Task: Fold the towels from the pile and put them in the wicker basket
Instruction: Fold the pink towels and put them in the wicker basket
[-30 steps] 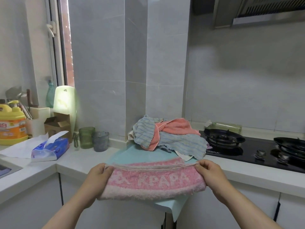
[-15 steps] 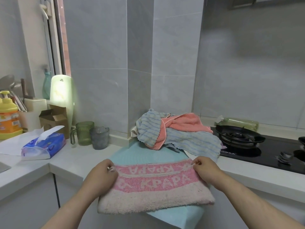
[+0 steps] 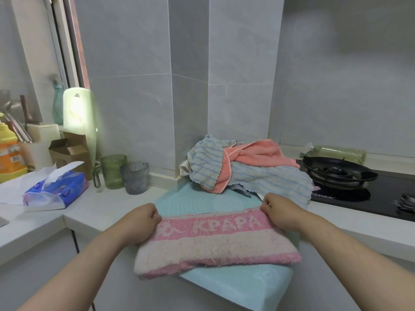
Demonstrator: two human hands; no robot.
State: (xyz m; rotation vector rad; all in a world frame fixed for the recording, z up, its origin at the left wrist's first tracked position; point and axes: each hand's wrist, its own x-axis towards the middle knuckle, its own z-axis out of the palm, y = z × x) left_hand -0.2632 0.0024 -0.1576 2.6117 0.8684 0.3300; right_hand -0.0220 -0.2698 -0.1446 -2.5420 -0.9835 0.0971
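Here, both hands, left hand (image 3: pixel 140 222) and right hand (image 3: pixel 283 212), pinching pink towel (image 3: pixel 215 241) corners (folded).

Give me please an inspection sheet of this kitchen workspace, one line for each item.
Surface: white counter with a teal mat that overhangs its front edge.
Job's things: pink towel lies folded on the mat; pile of towels behind it, by the wall corner; wicker basket not in view.
Clutter: tissue pack, green mug, grey glass, cardboard box, on the counter to the left.
Hands: left hand and right hand each grip a far corner of the pink towel.
Cables: nothing seen.
Surroundings: gas hob at right, tiled wall behind, window at left.
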